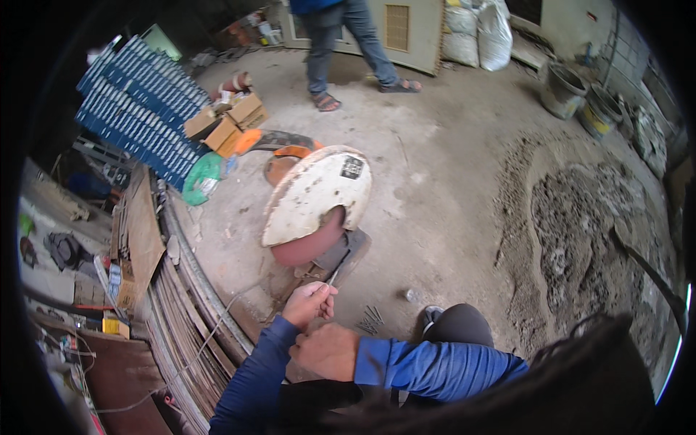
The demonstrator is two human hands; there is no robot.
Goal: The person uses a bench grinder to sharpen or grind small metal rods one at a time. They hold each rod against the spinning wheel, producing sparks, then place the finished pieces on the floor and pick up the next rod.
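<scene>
My left hand (pixel 310 303) pinches a thin metal rod (pixel 334 277) just below a cut-off saw. The saw's large white guard (pixel 315 192) is stained, and part of a reddish-brown disc (pixel 313 246) shows under it. A dark metal base (pixel 344 254) lies beside the disc, close to the rod's tip. My right hand (pixel 330 351) is curled closed next to my left wrist; what it holds, if anything, is hidden. Several short metal rods (pixel 371 319) lie on the floor to the right of my hands.
A small clear cup (pixel 412 294) stands by my shoe. Long pipes and boards (pixel 192 308) run along the left, with a cable (pixel 210 337) across them. Wet cement mix (pixel 587 225) spreads at right, a shovel in it. Boxes (pixel 228 123) and a standing person (pixel 341 43) are farther back.
</scene>
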